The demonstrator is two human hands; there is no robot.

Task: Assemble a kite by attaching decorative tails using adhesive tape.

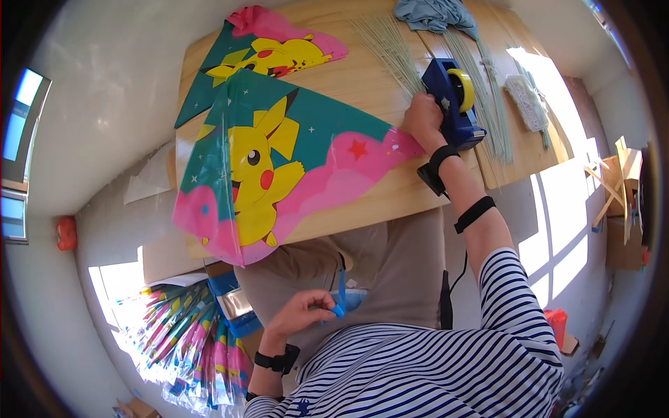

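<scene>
A kite (306,146) in teal and pink, printed with a yellow cartoon figure, lies across the near part of the wooden table, its lower edge reaching the table's front. My right hand (423,120) is closed at the kite's right corner, beside a dark blue tape dispenser (446,104) with a yellow-rimmed roll. What its fingers hold, if anything, is hidden. Low over my lap, my left hand (301,313) pinches a narrow blue strip (340,306), which rises a little above the fingers.
Behind lies a second similar kite (286,56). Thin pale sticks (390,52) are spread behind the dispenser, more to its right, with a clear plastic box (526,103) and a grey-blue cloth (435,14). Several wrapped kites (188,341) are heaped at lower left by a blue box (233,306).
</scene>
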